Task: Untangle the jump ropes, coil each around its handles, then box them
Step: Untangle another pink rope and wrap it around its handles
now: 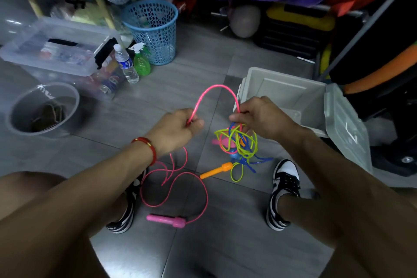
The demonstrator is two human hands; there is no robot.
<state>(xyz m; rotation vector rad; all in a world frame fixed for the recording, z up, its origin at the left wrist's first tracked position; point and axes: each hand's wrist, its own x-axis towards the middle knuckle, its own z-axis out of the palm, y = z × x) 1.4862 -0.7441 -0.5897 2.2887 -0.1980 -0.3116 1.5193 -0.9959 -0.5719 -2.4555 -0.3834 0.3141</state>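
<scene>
A pink rope (pixel 216 87) arches between my two hands above the floor. My left hand (pixel 177 128) pinches one side of the arch; below it the pink rope trails in loops down to a pink handle (pixel 167 220) lying on the tiles. My right hand (pixel 259 117) grips the other side, and from it hangs a tangle of yellow-green, blue and pink ropes (pixel 237 142). An orange handle (pixel 215 170) dangles at the bottom of the tangle, with a blue handle (pixel 234 157) partly hidden inside it. An open grey box (pixel 282 90) stands just behind my right hand.
The grey box's lid (pixel 345 126) leans at its right. A blue mesh basket (pixel 153 29), a water bottle (pixel 126 63) and a green spray bottle (pixel 141 61) stand at the back. A clear bin (pixel 58 45) and a round tub (pixel 42 108) sit left. My shoes (pixel 284 192) flank the ropes.
</scene>
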